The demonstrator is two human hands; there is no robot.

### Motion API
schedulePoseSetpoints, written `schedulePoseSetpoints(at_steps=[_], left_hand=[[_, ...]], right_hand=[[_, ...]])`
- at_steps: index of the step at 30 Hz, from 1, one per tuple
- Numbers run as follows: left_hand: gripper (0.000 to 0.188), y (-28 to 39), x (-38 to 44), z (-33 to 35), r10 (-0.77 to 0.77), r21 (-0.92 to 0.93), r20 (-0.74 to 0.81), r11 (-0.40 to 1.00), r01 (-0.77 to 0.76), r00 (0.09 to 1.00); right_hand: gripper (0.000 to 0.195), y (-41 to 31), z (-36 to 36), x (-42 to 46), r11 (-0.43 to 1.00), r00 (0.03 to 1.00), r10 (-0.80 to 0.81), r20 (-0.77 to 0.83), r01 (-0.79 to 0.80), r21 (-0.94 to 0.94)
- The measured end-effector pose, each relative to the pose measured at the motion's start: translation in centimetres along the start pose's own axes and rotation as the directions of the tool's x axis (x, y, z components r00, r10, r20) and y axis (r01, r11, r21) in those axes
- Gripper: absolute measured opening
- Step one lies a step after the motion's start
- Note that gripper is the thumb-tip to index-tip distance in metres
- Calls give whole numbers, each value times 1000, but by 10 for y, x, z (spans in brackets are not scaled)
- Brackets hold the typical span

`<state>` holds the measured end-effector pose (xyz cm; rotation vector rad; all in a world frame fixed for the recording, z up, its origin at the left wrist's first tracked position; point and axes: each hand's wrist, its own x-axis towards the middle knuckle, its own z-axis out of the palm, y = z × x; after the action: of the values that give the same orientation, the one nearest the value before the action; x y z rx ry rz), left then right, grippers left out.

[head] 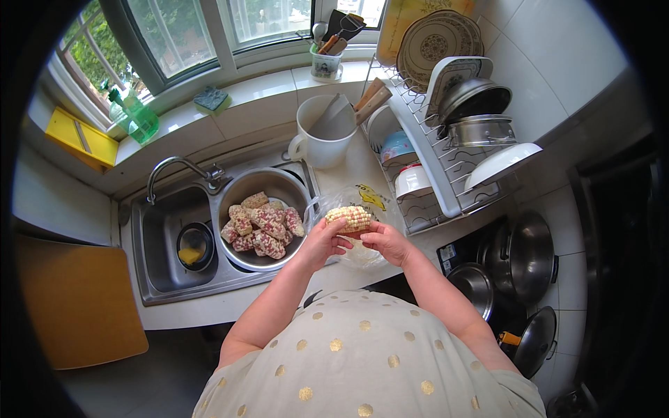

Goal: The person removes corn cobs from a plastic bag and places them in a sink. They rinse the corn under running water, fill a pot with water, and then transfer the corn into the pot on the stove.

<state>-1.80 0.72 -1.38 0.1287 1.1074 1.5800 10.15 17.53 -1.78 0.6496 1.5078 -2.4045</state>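
Note:
A cob of corn (349,218) with mostly pale yellow kernels and some reddish ones is held level between my two hands. My left hand (325,241) grips its left end, thumb on the front. At the other end my right hand (388,242) has its fingers against the cob's lower right side. Beneath them a clear plastic bag (384,214) with yellow and black print lies crumpled on the counter. To the left, a round stainless steel basin (300,201) sits over the right sink bowl, with several pieces of red-and-white corn (268,222) inside.
A steel sink (157,282) with a curved faucet (180,161) holds a small black bowl (206,230) at left. Behind stands a white pitcher (324,149) with wooden-handled knives (373,102). A dish rack (426,157) rises at right, near pots (530,256).

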Motion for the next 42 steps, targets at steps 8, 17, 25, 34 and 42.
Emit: schedulePoseSetpoints(at_steps=[8,17,25,34,42], left_hand=[[44,-17,12,11,133,182,-123,977,-109,983],[46,4,-2,20,125,104,-79,988,-116,989],[49,37,-15,11,105,-122,2,987,-104,994],[46,24,-1,6,46,-220,92,975,-24,995],[50,11,9,16,-30,-125,112,991,44,993]], right_hand=[[25,40,6,25,921,890,-271,-366,128,-369],[21,34,5,18,805,780,-459,-426,163,-570],[33,28,-10,0,167,768,-588,-253,-190,-967],[41,1,3,5,966,976,1,-218,-57,-252],[41,-12,23,14,996,991,8,-135,-21,-91]])
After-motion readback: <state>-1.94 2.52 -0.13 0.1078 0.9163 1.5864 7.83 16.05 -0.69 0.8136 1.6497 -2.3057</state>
